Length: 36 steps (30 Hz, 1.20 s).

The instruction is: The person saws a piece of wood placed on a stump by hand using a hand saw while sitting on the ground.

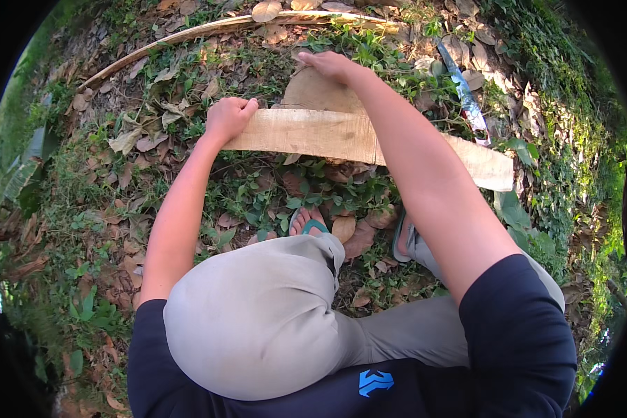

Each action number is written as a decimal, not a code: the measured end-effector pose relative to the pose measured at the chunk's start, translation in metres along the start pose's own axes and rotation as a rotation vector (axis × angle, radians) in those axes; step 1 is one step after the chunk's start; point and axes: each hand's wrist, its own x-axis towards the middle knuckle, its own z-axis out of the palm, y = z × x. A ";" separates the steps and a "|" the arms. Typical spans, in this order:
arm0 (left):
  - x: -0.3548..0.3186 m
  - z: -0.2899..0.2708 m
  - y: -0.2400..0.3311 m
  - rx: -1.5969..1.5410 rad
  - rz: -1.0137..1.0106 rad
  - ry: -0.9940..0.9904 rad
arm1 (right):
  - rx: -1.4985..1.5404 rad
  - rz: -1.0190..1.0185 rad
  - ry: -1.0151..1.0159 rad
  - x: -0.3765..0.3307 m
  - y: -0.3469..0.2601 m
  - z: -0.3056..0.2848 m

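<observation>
A pale wooden board (306, 132) lies crosswise in front of me, its left part against a round cut log or stump (320, 90). My left hand (230, 120) is closed around the board's left end, thumb on top. My right hand (329, 66) reaches over the board to the far side of the stump, its fingers stretched out to the left, holding nothing that I can see. My right forearm crosses above the board and hides part of it. A thin dark line runs across the board near that forearm.
A long tapered silver blade (463, 90), perhaps a saw, lies on the ground at the far right. A long split wood strip (209, 29) curves along the far side. Dry leaves and low green plants cover the ground. My sandalled feet (310, 221) are on the near side of the board.
</observation>
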 end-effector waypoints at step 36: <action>-0.049 0.000 -0.012 -0.041 -0.271 0.058 | -0.035 0.135 -0.446 -0.015 -0.027 0.017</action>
